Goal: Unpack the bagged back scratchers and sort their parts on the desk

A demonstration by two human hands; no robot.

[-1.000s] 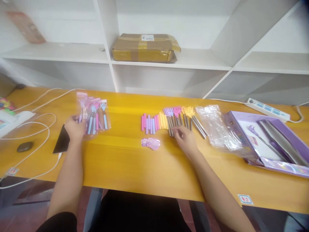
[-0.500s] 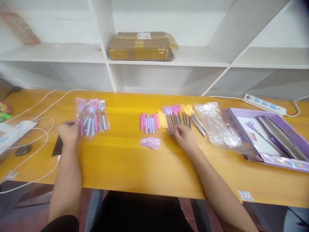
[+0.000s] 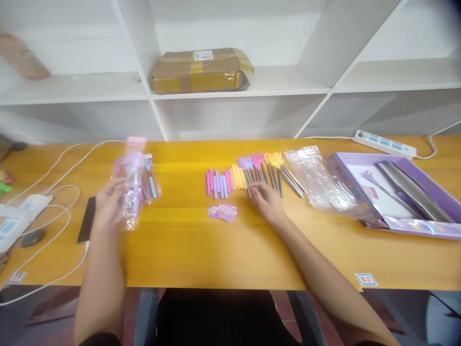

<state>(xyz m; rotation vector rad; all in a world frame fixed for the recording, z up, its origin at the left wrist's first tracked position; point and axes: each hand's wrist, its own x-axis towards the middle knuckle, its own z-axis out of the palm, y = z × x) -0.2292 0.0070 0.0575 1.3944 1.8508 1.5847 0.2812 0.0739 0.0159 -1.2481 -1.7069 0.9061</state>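
Remotely, I count the camera wearer's two hands (image 3: 266, 201), one held packet (image 3: 132, 187), at least ten coloured tubes (image 3: 225, 186), one purple tray (image 3: 418, 227), one cardboard box (image 3: 200, 73).

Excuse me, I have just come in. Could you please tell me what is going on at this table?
A person's left hand holds a blurred clear bag with something purple inside, partly hiding other bagged claw-headed tools. The fingers of the right hand are at the lower ends of loose claw-headed rods; contact is hard to tell. Coloured tubes lie in a row left of the rods, with small cards nearer the person.
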